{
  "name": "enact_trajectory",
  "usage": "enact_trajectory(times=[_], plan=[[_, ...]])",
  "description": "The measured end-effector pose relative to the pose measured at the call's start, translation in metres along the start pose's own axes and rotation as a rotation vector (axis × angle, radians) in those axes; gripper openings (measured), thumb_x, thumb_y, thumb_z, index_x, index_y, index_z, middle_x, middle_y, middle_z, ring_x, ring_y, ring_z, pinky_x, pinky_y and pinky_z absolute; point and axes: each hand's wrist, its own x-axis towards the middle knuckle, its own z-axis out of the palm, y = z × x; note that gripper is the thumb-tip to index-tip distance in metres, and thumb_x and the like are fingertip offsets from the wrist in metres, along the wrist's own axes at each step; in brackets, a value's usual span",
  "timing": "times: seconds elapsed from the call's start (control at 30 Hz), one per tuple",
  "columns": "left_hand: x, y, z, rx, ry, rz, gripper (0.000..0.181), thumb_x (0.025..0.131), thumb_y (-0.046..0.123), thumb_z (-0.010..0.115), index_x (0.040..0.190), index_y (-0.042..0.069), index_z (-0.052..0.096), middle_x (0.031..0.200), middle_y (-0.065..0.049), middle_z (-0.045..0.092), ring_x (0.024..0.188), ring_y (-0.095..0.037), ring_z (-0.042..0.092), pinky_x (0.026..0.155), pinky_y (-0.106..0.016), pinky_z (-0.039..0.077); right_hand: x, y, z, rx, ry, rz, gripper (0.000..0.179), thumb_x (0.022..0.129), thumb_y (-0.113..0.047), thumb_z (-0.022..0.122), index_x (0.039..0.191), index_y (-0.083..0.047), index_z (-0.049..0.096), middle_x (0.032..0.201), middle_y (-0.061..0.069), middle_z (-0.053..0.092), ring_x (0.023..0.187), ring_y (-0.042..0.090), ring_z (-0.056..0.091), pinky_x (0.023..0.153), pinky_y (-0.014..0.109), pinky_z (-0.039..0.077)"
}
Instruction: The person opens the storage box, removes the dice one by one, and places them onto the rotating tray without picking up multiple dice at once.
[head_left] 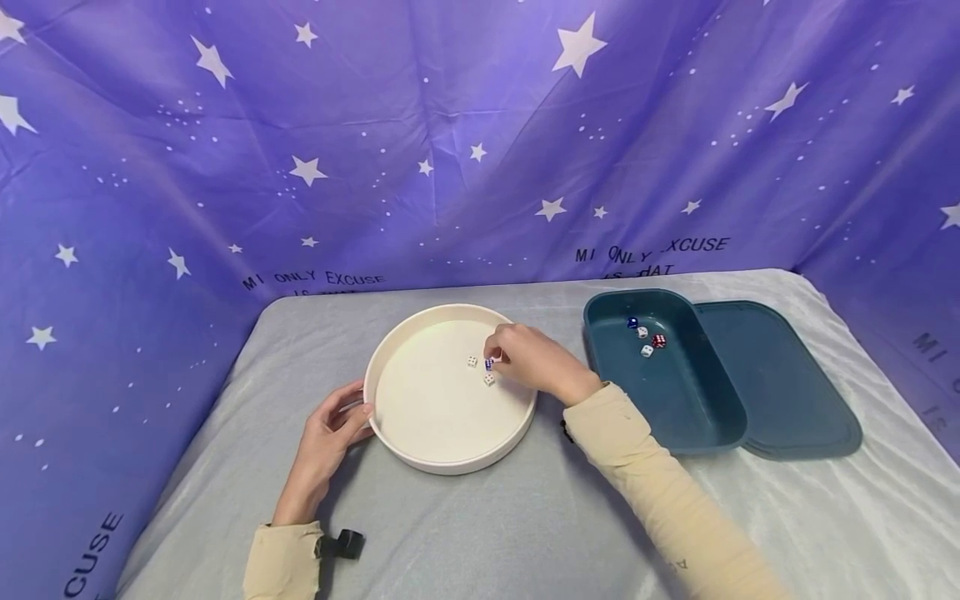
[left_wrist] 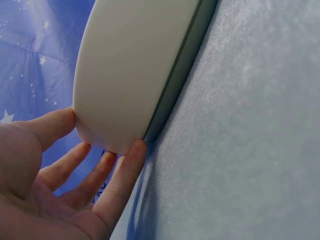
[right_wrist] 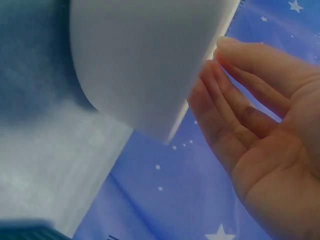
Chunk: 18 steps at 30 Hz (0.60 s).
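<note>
A round cream tray (head_left: 442, 425) with a raised rim lies on the cloth-covered table. My left hand (head_left: 330, 433) grips its left side; in the left wrist view the thumb presses the rim and the fingertips touch the outer wall (left_wrist: 130, 65). Over the tray's right part, my right hand (head_left: 528, 354) pinches a blue die (head_left: 489, 364) at its fingertips. Two white dice lie close by, one die (head_left: 472, 362) to the left and another die (head_left: 489, 379) just below. In the right wrist view the tray's wall (right_wrist: 140, 65) partly hides the fingertips.
To the right stands a dark teal box (head_left: 675, 408) with several dice inside: a blue die (head_left: 632, 322), a red die (head_left: 658, 341) and white ones (head_left: 647, 352). A matching teal lid (head_left: 795, 392) lies beside it. A purple star-printed curtain (head_left: 450, 167) encloses the table.
</note>
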Motion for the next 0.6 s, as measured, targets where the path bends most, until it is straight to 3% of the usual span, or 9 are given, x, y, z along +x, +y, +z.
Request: enact_trajectory(times=[0.3, 0.6], plan=[[0.0, 0.0, 0.0, 0.001, -0.003, -0.002, 0.052, 0.096, 0.017, 0.068, 0.143, 0.006, 0.048, 0.139, -0.019, 0.052, 0.11, -0.01, 0.065, 0.086, -0.028, 0.061, -0.008, 0.001, -0.018, 0.014, 0.01, 0.047, 0.015, 0.09, -0.004, 0.071, 0.105, -0.003, 0.074, 0.1, 0.008, 0.07, 0.088, 0.019, 0.066, 0.08, 0.031, 0.058], [0.0, 0.001, 0.0, 0.013, -0.004, -0.009, 0.051, 0.096, 0.015, 0.067, 0.143, 0.006, 0.048, 0.139, -0.019, 0.053, 0.108, -0.009, 0.065, 0.086, -0.027, 0.061, -0.019, 0.007, -0.035, 0.022, 0.045, 0.08, 0.016, 0.091, -0.006, 0.071, 0.107, -0.004, 0.072, 0.104, 0.008, 0.069, 0.092, 0.022, 0.065, 0.079, 0.033, 0.058]])
